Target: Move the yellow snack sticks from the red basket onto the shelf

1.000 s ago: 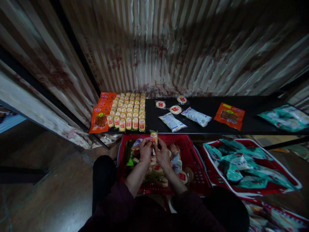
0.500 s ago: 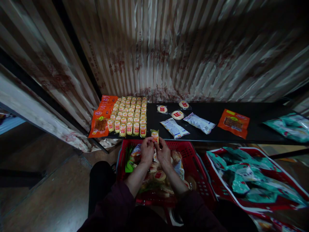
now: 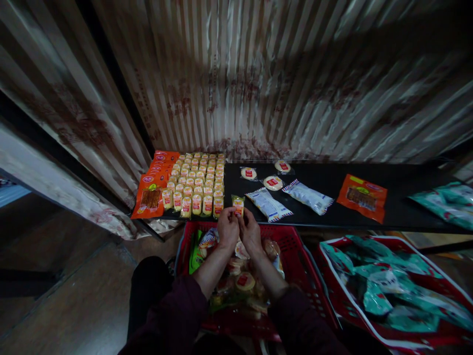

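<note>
Between the fingertips of my left hand (image 3: 228, 228) and my right hand (image 3: 250, 230) is a small yellow wrapped snack cake (image 3: 238, 205) with a red and white label. Both hands are closed on it, above the near edge of the black shelf (image 3: 236, 187). To the left, rows of matching wrapped snack cakes (image 3: 197, 185) stand packed together. Beneath my forearms, a red basket (image 3: 291, 241) holds round wrapped pastries (image 3: 244, 281), a green packet (image 3: 195, 252) and other packets, partly hidden by my arms.
Orange packets (image 3: 150, 192) lie at the shelf's left end. Round pastries (image 3: 273, 183), white packets (image 3: 269, 203), an orange packet (image 3: 362, 197) and a teal bag (image 3: 445, 202) lie farther right. A second red basket (image 3: 327, 251) holds teal bags (image 3: 388, 278). A striped curtain (image 3: 240, 84) hangs behind.
The view has shifted slightly, so the shelf and baskets appear lower. Both hands still hold the snack cake at about the same place, by the shelf edge.
</note>
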Available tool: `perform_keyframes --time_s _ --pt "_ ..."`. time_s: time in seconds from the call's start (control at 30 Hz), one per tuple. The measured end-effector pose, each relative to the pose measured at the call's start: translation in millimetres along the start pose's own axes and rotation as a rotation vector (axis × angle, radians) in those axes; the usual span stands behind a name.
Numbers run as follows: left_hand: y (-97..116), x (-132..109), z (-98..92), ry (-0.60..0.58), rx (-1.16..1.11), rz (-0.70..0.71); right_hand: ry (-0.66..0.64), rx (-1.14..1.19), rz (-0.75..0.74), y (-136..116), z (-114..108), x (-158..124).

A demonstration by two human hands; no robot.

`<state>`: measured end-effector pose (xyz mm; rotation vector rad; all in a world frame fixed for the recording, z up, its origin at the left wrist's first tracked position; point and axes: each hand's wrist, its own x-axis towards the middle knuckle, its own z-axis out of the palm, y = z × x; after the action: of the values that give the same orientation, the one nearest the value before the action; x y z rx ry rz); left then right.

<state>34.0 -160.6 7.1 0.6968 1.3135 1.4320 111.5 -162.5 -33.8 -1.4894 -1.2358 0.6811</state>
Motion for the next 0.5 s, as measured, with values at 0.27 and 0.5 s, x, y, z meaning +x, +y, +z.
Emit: perform_keyframes --time_s 0.27,0.5 --pt "-3 26 20.1 0.008 0.047 0.046 -0.005 -0.034 -0.014 14 11 38" --pt "-3 53 37.6 0.014 0.034 0.07 0.049 -0.116 -0.109 23 19 75"
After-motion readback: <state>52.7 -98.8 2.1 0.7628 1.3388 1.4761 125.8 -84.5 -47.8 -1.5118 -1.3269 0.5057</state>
